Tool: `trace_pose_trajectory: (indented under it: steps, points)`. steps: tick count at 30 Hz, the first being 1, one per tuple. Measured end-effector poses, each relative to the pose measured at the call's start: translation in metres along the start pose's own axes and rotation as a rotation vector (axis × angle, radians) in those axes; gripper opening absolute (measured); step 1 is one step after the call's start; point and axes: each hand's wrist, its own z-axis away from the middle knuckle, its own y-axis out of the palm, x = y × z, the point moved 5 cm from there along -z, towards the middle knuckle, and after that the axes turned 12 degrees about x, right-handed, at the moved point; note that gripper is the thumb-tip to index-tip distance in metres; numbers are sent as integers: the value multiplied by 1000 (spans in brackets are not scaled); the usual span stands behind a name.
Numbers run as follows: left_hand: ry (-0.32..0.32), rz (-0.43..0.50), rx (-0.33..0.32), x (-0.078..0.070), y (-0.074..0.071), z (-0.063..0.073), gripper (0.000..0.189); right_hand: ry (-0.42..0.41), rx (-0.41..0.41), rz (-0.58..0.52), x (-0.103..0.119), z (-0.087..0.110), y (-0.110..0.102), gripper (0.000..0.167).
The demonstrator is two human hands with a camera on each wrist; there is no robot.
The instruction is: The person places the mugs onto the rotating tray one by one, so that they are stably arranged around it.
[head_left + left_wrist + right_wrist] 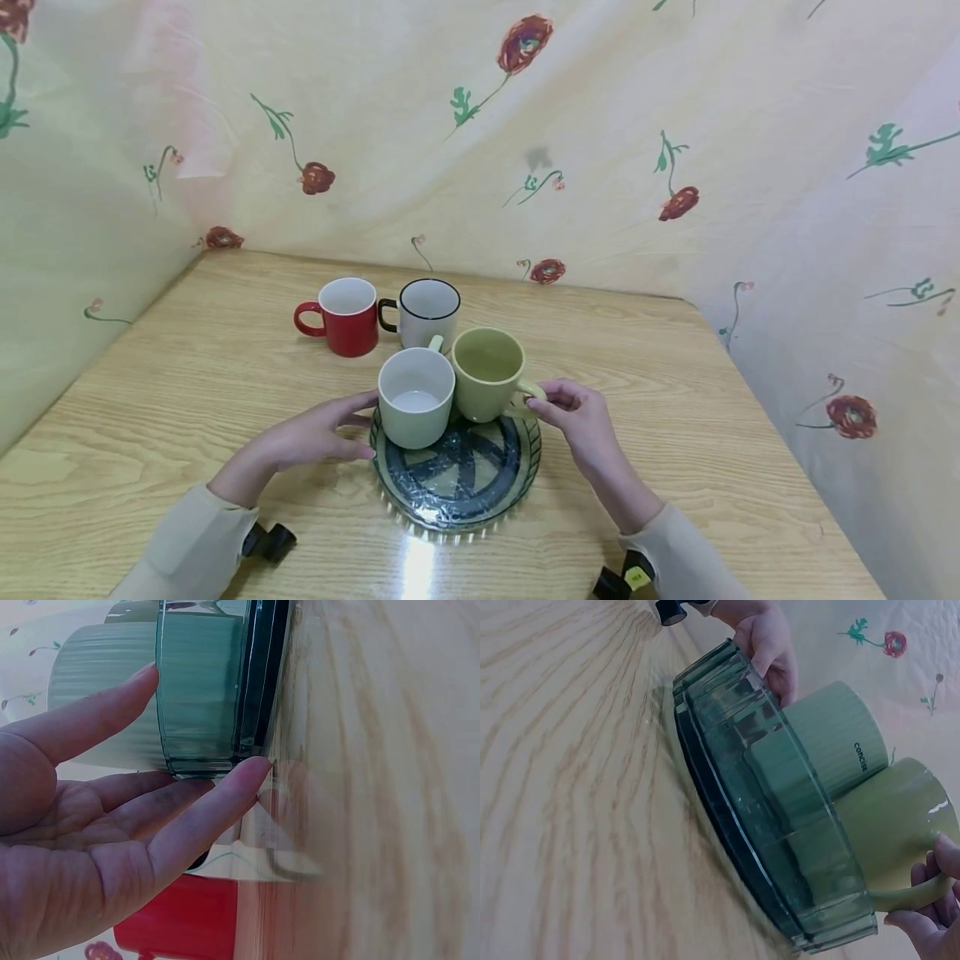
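Observation:
A round clear tray (466, 497) with a dark pattern lies on the table, its ridged wall (739, 795) green-tinted in the right wrist view. Two mugs stand on it: a pale grey-green mug (416, 421) at the left, its handle to the back, and a yellow-green mug (483, 392) at the right. My right hand (581, 421) pinches the yellow-green mug's handle (911, 896) between thumb and fingers. At the tray's left side my left hand (318, 433) is spread, fingers extended; in the left wrist view its fingertips (251, 774) touch or nearly touch the tray wall.
Behind the tray stand a red mug (351, 329), handle leftward, and a white mug (430, 310) with a black rim and handle. Flower-patterned cloth (420, 167) hangs around the back and sides of the wooden table (720, 500).

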Motion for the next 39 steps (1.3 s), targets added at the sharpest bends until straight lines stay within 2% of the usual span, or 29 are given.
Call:
trace_pose_trajectory:
  steps: [8,12,18,27,39]
  points:
    - [-10,-8,-5,0,0,-1,83,-34,142,15,-5,-5,-5,8]
    - [-20,-26,-17,-1,-1,-2,83,-60,190,59,-3,-11,-9,16]
    - [-18,-40,-20,-2,-1,-2,82,-54,197,107,0,-21,-17,32]
    - [-54,-30,-27,-1,1,-2,83,-41,258,142,0,-32,-20,34]
    - [-66,-35,-27,0,2,-2,84,-26,255,137,0,-34,-20,36]
